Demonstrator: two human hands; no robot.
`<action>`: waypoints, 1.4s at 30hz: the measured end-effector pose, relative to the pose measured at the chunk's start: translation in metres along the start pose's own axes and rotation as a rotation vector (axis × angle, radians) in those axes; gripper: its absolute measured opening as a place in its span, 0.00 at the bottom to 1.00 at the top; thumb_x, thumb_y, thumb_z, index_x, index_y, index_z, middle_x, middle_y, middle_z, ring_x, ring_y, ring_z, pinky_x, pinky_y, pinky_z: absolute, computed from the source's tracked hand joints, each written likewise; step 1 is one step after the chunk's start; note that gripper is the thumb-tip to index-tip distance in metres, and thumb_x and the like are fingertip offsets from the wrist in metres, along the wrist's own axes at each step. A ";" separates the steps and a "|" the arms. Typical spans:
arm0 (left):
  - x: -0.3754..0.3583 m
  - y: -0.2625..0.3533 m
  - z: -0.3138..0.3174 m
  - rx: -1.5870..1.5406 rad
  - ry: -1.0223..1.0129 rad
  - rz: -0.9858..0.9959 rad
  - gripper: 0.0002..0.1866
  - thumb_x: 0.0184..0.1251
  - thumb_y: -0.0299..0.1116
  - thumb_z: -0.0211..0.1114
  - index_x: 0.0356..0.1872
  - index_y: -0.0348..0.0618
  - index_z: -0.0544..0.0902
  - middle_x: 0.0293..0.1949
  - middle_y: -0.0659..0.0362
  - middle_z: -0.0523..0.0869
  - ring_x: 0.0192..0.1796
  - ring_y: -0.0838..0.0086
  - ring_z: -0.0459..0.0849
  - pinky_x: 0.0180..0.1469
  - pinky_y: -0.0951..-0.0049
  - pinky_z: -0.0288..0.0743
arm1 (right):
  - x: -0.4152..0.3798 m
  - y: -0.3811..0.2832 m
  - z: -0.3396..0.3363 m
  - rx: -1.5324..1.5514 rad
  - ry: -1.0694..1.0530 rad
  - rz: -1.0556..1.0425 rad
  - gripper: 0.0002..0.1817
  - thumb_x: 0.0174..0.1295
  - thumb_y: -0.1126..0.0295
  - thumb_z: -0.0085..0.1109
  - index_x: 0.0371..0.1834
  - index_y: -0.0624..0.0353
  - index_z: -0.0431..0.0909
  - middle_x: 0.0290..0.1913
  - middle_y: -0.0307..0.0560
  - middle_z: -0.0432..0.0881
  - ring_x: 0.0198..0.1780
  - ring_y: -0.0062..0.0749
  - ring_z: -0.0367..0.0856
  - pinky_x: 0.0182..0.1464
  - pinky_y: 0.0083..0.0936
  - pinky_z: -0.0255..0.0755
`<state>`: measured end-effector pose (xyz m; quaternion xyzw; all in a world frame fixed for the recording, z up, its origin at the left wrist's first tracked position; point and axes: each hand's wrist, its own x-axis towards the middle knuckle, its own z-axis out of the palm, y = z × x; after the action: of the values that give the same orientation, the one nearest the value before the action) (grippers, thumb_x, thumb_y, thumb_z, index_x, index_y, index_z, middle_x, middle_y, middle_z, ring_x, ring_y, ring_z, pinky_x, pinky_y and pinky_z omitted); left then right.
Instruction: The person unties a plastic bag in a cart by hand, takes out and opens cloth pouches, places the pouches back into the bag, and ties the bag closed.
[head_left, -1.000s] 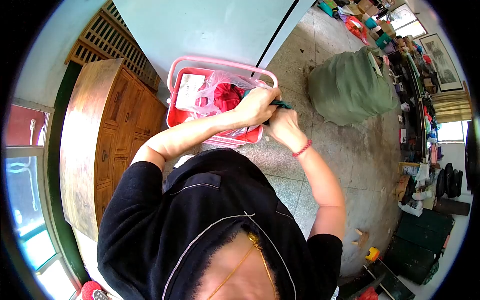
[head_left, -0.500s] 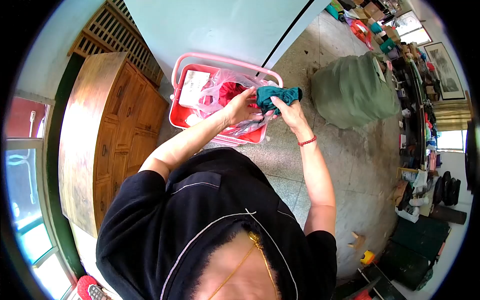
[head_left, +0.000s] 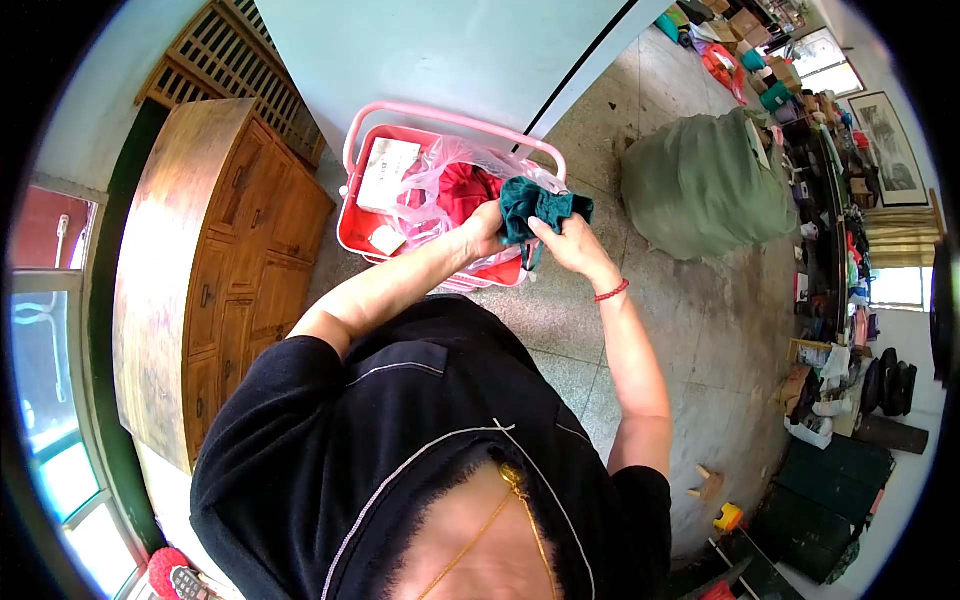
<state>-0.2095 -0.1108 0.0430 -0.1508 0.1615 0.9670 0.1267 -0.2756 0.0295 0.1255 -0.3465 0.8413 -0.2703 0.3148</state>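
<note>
A bunched dark teal cloth (head_left: 528,207) is held between my two hands over the right part of a pink and red basket (head_left: 352,229). My left hand (head_left: 486,228) grips the cloth's left edge, its fingers partly hidden behind the fabric. My right hand (head_left: 577,246), below a red bead bracelet, pinches the cloth from the lower right with the thumb on top. Inside the basket, red fabric (head_left: 466,192) lies in a clear pinkish plastic bag (head_left: 424,187), beside a white box (head_left: 388,174).
A wooden cabinet (head_left: 215,280) stands at the left. The pale blue panel (head_left: 440,60) rises behind the basket. A large green-covered bundle (head_left: 700,185) sits on the floor to the right, with cluttered shelves beyond it. A small wooden stool (head_left: 708,484) is at the lower right.
My left hand has moved from beside the teal cloth onto its edge. The cloth has shifted slightly left and changed shape, and my right hand is a little lower.
</note>
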 end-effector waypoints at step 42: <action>-0.016 0.003 0.017 0.381 0.346 0.324 0.15 0.65 0.34 0.50 0.46 0.32 0.74 0.39 0.55 0.80 0.39 0.69 0.79 0.39 0.69 0.75 | -0.031 -0.018 0.013 -0.361 0.275 -0.327 0.12 0.52 0.67 0.53 0.33 0.67 0.74 0.36 0.63 0.75 0.40 0.55 0.75 0.42 0.41 0.71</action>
<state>-0.1995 -0.1103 0.0648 -0.2592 0.3810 0.8869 -0.0328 -0.2416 0.0387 0.1402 -0.4883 0.8435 -0.2078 0.0832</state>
